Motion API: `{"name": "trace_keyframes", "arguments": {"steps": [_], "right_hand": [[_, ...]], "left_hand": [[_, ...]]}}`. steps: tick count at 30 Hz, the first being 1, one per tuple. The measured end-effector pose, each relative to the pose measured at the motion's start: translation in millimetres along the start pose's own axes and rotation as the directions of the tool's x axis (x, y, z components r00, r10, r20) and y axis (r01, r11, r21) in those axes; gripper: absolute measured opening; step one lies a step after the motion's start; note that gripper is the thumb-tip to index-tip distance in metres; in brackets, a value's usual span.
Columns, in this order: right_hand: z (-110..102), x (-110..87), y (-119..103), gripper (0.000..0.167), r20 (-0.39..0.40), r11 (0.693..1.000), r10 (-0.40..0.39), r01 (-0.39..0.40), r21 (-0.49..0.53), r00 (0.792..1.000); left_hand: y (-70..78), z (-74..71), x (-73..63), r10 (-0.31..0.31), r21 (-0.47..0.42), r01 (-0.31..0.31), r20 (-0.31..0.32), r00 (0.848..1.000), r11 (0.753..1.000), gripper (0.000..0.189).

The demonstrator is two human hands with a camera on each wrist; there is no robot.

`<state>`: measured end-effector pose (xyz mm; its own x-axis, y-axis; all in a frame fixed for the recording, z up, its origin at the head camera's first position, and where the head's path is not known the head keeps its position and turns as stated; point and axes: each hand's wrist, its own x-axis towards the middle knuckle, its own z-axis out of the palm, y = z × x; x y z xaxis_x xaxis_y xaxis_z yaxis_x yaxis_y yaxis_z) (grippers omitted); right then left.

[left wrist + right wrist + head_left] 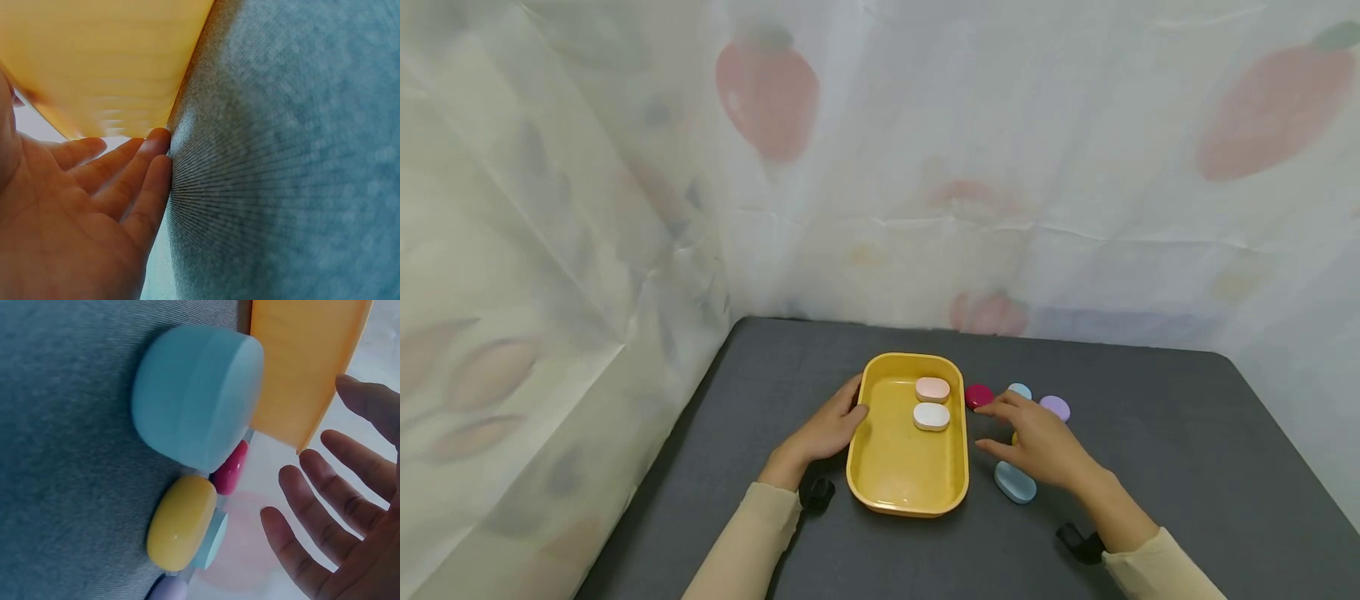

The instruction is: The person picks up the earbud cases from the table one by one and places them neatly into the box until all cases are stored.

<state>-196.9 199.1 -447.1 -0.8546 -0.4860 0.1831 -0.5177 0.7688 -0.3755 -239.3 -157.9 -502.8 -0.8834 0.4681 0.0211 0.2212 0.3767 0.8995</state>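
A yellow rectangular tray (910, 479) with rounded corners sits on the dark table; inside it lie a pink oval piece (932, 388) and a white oval piece (931, 417). My left hand (829, 427) holds the tray's left side, thumb over the rim and fingers along the outer wall. Right of the tray, my right hand (1041, 437) hovers with fingers spread, holding nothing. Around and below it are a blue-grey oval piece (1015, 482), a yellow piece (181, 523), a crimson piece (979, 396), a light blue piece (1020, 389) and a lilac piece (1055, 407).
The dark grey table (1180, 450) has rounded far corners. Behind it and along the left hangs a pale sheet (880, 167) printed with fruit. Black wrist straps (1081, 543) show by both sleeves.
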Motion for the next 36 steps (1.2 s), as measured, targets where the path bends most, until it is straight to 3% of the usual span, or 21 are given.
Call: {"name": "trace_keyframes", "arguments": {"steps": [5, 21, 36], "right_hand": [[1, -8.9, 2, 0.048, 0.033, 0.999, 0.046, -0.046, -0.01, 0.998], [10, -34.8, 7, 0.046, 0.045, 0.994, 0.093, -0.09, -0.062, 0.995], [18, -46.9, 11, 0.045, 0.042, 0.993, 0.048, -0.044, -0.107, 0.998]], "left_hand": [[1.4, 0.7, -0.8, 0.001, 0.004, -0.001, -0.005, 1.0, 1.0, 0.059], [1.2, 0.2, -0.7, -0.01, 0.016, 0.01, -0.001, 1.0, 1.0, 0.058], [3.1, -0.1, -0.4, 0.014, 0.011, -0.014, -0.004, 1.0, 1.0, 0.057]]}}
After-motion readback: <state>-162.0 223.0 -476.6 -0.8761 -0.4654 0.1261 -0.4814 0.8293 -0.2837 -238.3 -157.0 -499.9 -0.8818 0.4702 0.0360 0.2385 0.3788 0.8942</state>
